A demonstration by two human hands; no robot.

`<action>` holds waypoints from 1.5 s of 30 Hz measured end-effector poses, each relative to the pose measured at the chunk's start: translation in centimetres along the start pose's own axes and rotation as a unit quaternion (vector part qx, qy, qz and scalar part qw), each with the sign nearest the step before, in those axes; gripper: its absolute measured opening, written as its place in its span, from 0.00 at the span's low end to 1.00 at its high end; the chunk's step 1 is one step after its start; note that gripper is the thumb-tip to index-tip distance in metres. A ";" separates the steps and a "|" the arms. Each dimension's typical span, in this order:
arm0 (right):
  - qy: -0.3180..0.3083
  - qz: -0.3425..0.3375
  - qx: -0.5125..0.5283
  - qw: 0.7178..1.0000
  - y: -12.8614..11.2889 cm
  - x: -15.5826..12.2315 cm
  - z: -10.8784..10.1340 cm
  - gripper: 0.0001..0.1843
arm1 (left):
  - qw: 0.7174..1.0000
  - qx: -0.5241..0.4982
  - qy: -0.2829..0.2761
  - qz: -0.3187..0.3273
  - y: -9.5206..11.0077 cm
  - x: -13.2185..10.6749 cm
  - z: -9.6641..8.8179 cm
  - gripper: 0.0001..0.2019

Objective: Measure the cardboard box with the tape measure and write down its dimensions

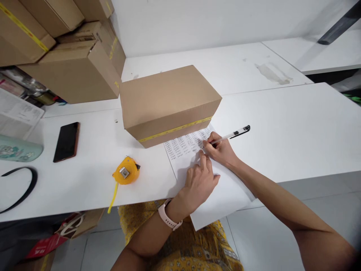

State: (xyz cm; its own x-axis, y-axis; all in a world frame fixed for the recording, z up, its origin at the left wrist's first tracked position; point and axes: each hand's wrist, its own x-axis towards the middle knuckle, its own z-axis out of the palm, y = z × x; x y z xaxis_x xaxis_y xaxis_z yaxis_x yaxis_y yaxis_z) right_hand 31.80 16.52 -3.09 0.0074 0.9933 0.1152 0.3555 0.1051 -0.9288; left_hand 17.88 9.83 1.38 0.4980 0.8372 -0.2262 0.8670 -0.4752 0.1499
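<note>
Two bare hands over a white table [290, 131], as seen by an onlooker in the room, with one pen [234, 134] and one sheet [217, 203] at the work. Right hand [221, 150]: closed in a writing grip low on the pen. Left hand [199, 184]: laid on the sheet, fingers partly bent and thumb out to the side, gripping nothing visible; its index finger reaches close to the pen's tip. The pen lies aslant, its tip toward the person's left and down at the written rows, its tail rising to the right and a little away from the body. Slim, clear barrel; black parts and a black clip toward the tail. The sheet's long axis runs away from the person, its near end overhanging the table edge, its far end meeting a brown box [169, 98]; whether it passes beneath cannot be told. White ground, rows of small dark handwriting in the far part, too small to read; near part blank. Box: plain card, yellow tape along its near face, long axis largely crosswise. To the left, a yellow tape measure [126, 170] and, farther off, a dark phone [67, 142].
</note>
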 end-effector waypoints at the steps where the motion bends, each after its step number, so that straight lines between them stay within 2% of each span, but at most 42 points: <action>1: 0.002 -0.001 0.000 1.000 0.1 0.0 0.0 0.15 | 1.000 0.003 0.001 0.001 0.0 0.0 0.0 0.34; 18: 0.014 -0.006 -0.003 1.000 0.2 0.1 0.0 0.13 | 1.000 0.006 0.004 0.003 0.0 0.0 0.1 0.34; 29: 0.020 -0.009 0.001 1.000 0.3 0.2 -0.1 0.13 | 0.999 0.016 0.029 0.002 0.0 0.0 0.5 0.34; 45: 0.037 0.013 0.008 0.999 -0.4 0.3 -0.2 0.14 | 0.999 0.020 0.030 0.000 0.0 -0.1 0.5 0.32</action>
State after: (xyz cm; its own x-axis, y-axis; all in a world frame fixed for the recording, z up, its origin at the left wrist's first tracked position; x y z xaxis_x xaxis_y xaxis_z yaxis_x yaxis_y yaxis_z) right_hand 31.87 16.74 -2.59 0.0854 0.9896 0.1160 0.3396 0.0805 -0.9371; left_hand 17.82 9.62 0.95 0.4962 0.8520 -0.1671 0.8681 -0.4840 0.1102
